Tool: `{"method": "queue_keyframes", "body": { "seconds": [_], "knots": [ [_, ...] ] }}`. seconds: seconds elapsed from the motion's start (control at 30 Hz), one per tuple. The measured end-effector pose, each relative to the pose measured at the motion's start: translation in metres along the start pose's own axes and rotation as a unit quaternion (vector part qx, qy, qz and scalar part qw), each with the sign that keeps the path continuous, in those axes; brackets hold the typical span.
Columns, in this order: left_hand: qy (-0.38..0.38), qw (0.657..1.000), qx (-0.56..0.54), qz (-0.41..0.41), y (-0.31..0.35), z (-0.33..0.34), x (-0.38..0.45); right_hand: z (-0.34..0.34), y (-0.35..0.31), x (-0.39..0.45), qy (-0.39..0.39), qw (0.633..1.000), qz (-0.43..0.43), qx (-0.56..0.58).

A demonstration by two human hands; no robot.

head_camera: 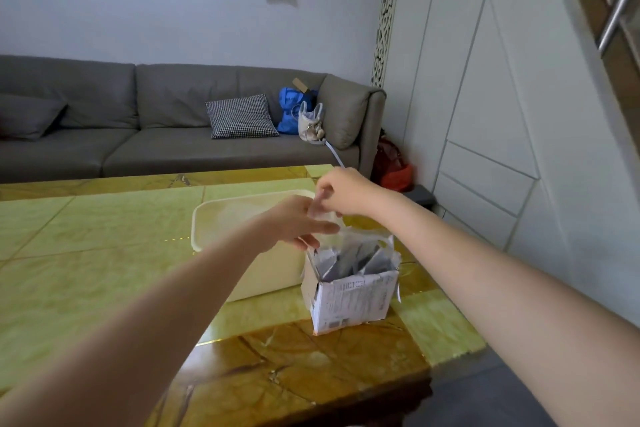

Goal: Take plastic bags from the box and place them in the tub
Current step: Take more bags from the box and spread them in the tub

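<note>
A small white printed cardboard box (349,302) stands open on the table, with several clear plastic bags (356,253) sticking out of its top. Behind and to the left of it sits a cream rectangular tub (214,218). My right hand (346,191) hovers above the box and pinches the top of a thin clear plastic bag (325,215) between its fingertips. My left hand (298,222) is just left of it, over the tub's right end, its fingers extended and touching the same bag.
The green and amber stone-patterned table (104,253) ends close to the box on the right and near sides. A grey sofa (173,121) with a checked cushion (240,116) and bags stands behind the table.
</note>
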State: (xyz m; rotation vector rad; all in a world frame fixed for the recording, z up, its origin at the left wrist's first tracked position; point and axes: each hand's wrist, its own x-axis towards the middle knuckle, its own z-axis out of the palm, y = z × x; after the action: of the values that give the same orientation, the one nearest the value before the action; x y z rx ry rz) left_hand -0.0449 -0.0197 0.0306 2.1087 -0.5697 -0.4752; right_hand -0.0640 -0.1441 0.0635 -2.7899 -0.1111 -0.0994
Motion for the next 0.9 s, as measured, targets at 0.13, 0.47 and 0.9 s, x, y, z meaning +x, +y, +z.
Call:
{"method": "queue_keyframes", "body": {
  "seconds": [0.13, 0.47, 0.9],
  "knots": [
    [0.085, 0.988, -0.131, -0.011, 0.007, 0.009, 0.003, -0.012, 0.006, -0.001, 0.121, 0.964, 0.025, 0.236],
    [0.135, 0.990, -0.023, -0.038, -0.001, -0.053, -0.010, -0.011, 0.017, 0.009, 0.260, 0.889, 0.065, 0.370],
    [0.385, 0.917, 0.088, -0.054, -0.055, -0.140, 0.011, 0.033, -0.006, 0.072, 0.215, 0.864, 0.165, 0.423]
  ]
}}
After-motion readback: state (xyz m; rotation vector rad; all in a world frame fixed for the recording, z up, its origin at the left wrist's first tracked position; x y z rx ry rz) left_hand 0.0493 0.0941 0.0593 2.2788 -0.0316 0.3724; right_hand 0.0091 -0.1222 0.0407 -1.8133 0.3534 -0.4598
